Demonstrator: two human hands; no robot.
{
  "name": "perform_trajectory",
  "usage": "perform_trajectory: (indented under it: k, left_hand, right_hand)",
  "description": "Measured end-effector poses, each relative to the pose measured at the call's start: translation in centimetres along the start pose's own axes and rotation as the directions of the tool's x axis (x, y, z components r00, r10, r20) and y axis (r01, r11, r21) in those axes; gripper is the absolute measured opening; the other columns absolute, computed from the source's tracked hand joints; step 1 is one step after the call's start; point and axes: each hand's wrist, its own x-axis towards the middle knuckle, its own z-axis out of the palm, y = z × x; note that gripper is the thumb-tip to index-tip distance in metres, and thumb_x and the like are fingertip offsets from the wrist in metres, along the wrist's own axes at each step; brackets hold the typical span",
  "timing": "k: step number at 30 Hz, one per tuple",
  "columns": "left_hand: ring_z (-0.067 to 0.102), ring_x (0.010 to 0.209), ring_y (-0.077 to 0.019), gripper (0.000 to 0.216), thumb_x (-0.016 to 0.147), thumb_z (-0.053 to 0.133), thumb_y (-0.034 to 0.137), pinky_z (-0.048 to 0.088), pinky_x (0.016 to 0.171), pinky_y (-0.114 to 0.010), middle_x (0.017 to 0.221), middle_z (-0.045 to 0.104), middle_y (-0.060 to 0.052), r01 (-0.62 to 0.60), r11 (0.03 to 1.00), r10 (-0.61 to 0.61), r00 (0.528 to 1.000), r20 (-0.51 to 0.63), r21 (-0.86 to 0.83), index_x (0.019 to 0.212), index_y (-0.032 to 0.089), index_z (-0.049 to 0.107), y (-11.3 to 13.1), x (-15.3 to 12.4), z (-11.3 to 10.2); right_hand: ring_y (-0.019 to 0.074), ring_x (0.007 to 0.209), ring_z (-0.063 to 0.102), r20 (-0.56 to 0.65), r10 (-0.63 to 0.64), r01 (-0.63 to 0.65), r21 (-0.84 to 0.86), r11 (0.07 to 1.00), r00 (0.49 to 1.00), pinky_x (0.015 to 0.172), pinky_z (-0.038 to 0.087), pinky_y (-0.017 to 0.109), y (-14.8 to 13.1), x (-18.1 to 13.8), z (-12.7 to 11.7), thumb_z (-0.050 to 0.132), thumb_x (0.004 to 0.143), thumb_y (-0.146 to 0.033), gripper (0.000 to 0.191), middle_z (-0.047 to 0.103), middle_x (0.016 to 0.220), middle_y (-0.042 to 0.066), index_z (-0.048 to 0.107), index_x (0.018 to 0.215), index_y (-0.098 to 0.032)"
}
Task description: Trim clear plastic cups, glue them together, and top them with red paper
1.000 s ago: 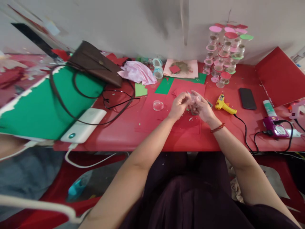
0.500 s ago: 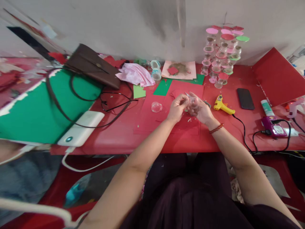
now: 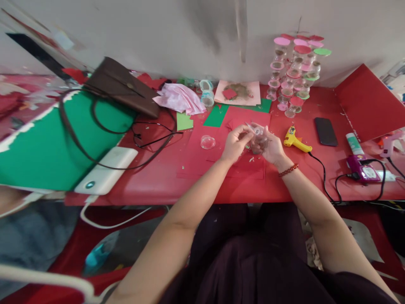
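Closely held between both sets of fingers is a clear plastic cup (image 3: 258, 131), raised just above the table. On its near-left edge, the thumb and forefinger of the left hand (image 3: 234, 145) pinch together. The right hand (image 3: 274, 147) curves its fingers about the other side, thumb uppermost; blur and see-through plastic hide how firmly these press. Both wrists angle inward, so the fingertips almost meet, and the forearms reach forward over the table edge, the right one wearing a red bead bracelet (image 3: 288, 170). Beneath the fingers lie sheets of red paper (image 3: 221, 168) with small scraps. Left of the left fingers, near them, a round clear lid (image 3: 208, 142) rests on the paper. Right of the right fingers lies a yellow glue gun (image 3: 297, 141), with a dark phone (image 3: 326, 131) farther out. Beyond the fingers, to the right, stand stacked cups (image 3: 296, 101) topped with coloured discs.
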Motion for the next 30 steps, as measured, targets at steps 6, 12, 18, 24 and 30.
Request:
perform_trajectory:
  k: [6,12,18,24,30]
  left_hand:
    - [0.067,0.079,-0.0133,0.020,0.086,0.082,0.036,0.055,0.071,-0.026,0.093,0.072,-0.004,-0.150,0.952,0.163,0.986,-0.029,0.266,0.094,0.019,0.074,0.3,-0.2,-0.1]
    - [0.064,0.075,-0.0133,0.012,0.091,0.075,0.028,0.052,0.070,-0.026,0.085,0.070,-0.003,-0.276,0.863,0.296,0.955,0.019,0.423,0.084,0.018,0.070,0.3,-0.1,-0.6]
    - [0.062,0.083,-0.0146,0.014,0.094,0.061,0.012,0.051,0.078,-0.027,0.085,0.064,-0.002,-0.414,0.727,0.392,0.905,0.164,0.548,0.083,0.020,0.061,0.1,0.0,-1.0]
    - [0.060,0.080,-0.0135,0.017,0.097,0.058,0.012,0.050,0.076,-0.025,0.082,0.059,0.000,-0.452,0.707,0.394,0.891,0.227,0.544,0.082,0.021,0.056,0.0,0.1,-1.3]
    - [0.063,0.088,-0.0163,0.017,0.100,0.059,0.021,0.052,0.082,-0.030,0.091,0.064,-0.004,-0.486,0.737,0.427,0.873,0.234,0.469,0.083,0.021,0.058,0.0,0.1,-1.0]
  right_hand:
    - [0.0098,0.051,0.043,-0.055,-0.142,0.137,-0.089,0.987,0.988,0.049,0.031,0.025,0.3,-0.1,-0.1,0.064,0.095,-0.056,0.040,0.059,0.072,-0.006,0.062,0.124,-0.029]
    - [0.0085,0.050,0.040,-0.022,-0.263,0.253,-0.207,0.945,0.964,0.047,0.026,0.025,0.8,0.2,-0.2,0.072,0.088,-0.058,0.047,0.055,0.073,-0.007,0.061,0.124,-0.030]
    - [0.0085,0.049,0.042,-0.037,-0.213,0.195,-0.275,0.941,0.976,0.047,0.026,0.023,1.5,0.3,-0.4,0.074,0.082,-0.072,0.057,0.053,0.067,-0.007,0.061,0.115,-0.028]
    - [0.0086,0.048,0.042,-0.133,-0.051,0.028,-0.170,0.985,0.990,0.045,0.024,0.023,1.2,0.1,0.2,0.068,0.089,-0.071,0.047,0.055,0.064,-0.005,0.060,0.091,-0.025]
    - [0.0078,0.043,0.029,-0.097,0.064,-0.069,-0.048,0.996,0.993,0.042,0.022,0.024,0.0,-0.1,0.6,0.056,0.093,-0.077,0.057,0.051,0.058,-0.005,0.055,0.076,-0.023]
